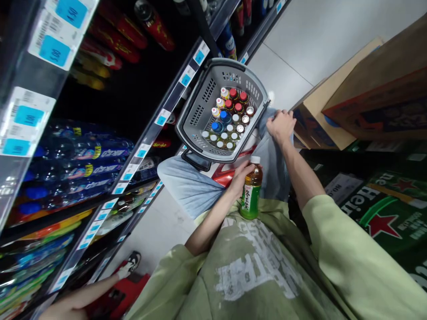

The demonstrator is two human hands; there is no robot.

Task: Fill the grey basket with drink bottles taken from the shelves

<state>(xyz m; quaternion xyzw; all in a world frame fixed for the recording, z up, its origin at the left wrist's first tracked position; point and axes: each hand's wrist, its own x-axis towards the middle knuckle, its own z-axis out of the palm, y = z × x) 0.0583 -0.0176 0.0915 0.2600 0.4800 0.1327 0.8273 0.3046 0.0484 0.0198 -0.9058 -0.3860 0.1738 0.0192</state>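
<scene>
My left hand (240, 178) is wrapped round a plastic bottle of tea (251, 195) with a white cap and a green label, held upright close to my shirt. On my jeans-covered knee rests my right hand (282, 126), empty, its fingers bent over the cloth and partly apart. A grey shopping basket (203, 153) stands in front of me between my knees. Inside are several drinks: bottles with white caps (220, 144), blue caps (226, 116) and red caps (233, 93), plus silver-topped cans (250, 110).
Shelves with price tags (161, 117) run along my left, holding bottles (96, 169) and cans (156, 26). Cardboard boxes (373, 98) and green Heineken packs (383, 213) are stacked at my right. Another person's shoe (133, 262) shows at lower left beside a red object (130, 291).
</scene>
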